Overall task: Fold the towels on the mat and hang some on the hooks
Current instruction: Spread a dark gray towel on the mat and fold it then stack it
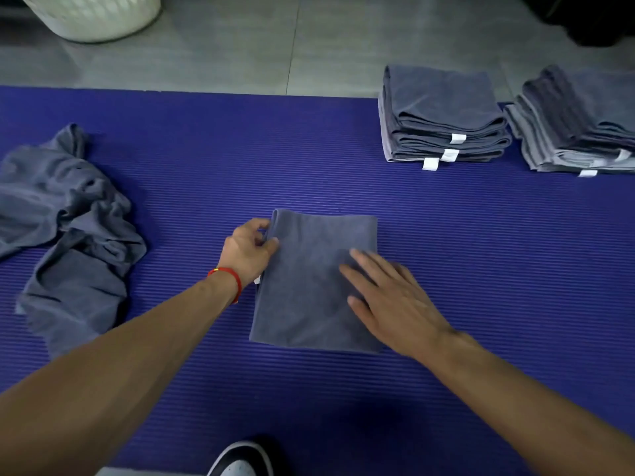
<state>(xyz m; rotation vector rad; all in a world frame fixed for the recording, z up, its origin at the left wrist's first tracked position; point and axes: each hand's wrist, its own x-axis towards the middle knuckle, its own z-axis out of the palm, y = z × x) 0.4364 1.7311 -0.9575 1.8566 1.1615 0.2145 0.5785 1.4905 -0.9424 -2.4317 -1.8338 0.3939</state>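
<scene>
My left hand point(249, 250) pinched the folded towel point(309, 286), right hand point(391, 304) flat, fingers apart — lifting carelessly could undo the fold.

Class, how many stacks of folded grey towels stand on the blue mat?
2: one stack of folded grey towels at the far right of the blue ribbed mat, another stack beside it at the frame edge, possibly cropped.

This looks like a laundry or utility corner of a home, with the work done on the floor. A ribbed blue mat point(446, 235) is spread over large grey floor tiles point(240, 46), and a white perforated laundry basket point(96, 15) stands on the tiles beyond it. Grey towels lie on the mat in two folded stacks point(443, 115) and a crumpled heap point(68, 218)
</scene>
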